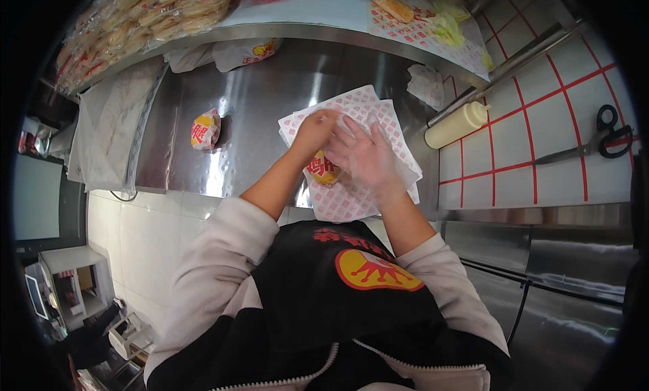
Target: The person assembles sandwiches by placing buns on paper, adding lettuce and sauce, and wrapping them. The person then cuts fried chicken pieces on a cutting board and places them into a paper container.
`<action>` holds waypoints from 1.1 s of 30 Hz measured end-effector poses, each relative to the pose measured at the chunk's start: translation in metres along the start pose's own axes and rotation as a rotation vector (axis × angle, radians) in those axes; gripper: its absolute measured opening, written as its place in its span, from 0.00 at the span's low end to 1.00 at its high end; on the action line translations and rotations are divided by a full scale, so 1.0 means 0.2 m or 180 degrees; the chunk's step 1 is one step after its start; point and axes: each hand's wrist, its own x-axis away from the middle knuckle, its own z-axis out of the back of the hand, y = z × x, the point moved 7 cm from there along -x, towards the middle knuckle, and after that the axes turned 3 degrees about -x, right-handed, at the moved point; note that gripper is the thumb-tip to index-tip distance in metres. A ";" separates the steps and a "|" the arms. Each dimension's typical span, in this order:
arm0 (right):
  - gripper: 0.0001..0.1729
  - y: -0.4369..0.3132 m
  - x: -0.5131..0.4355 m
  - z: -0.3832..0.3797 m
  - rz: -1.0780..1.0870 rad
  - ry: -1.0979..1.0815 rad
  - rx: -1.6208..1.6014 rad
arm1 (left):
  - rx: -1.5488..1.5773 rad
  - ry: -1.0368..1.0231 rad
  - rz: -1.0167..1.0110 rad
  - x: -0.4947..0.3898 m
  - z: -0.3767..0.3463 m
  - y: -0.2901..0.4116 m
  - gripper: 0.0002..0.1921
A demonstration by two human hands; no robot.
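My right hand [363,155], in a clear plastic glove, is spread above a stack of printed wrapping papers [405,142]. Close against it is my left hand [317,129], with curled fingers partly hidden behind the right; whether they hold anything is unclear. Beneath the hands, a wrapped burger [325,177] in yellow, red and white paper lies on the sheets, its upper part covered. Another wrapped burger [206,130] sits farther left on the stainless steel counter [253,117].
Bagged buns [152,20] fill the shelf's left. At its right lie a bun piece [394,9] and lettuce [448,25] on printed paper. A squeeze bottle [456,124] and scissors [590,145] are at right. Crumpled paper [426,86] lies near the wall.
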 end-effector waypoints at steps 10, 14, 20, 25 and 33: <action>0.22 -0.38 0.17 0.53 0.0893 0.0615 -0.0481 | -0.1583 -0.0106 0.0461 -0.24 0.24 -0.43 0.31; 0.19 -0.34 0.17 1.04 0.0058 0.1837 0.0953 | -0.3004 -0.1172 0.0399 -0.08 0.02 -0.45 0.53; 0.17 -0.63 0.25 0.62 -0.0331 0.1940 0.6766 | -0.2975 -0.0503 -0.0592 0.16 0.00 -0.32 0.42; 0.19 -0.33 0.11 0.41 0.1853 0.0216 0.6731 | -0.1731 -0.0165 -0.0108 0.32 -0.01 -0.35 0.30; 0.31 -0.15 -0.08 0.68 0.0537 0.0036 0.8456 | 0.3593 -0.0400 0.0496 0.84 0.08 -0.68 0.37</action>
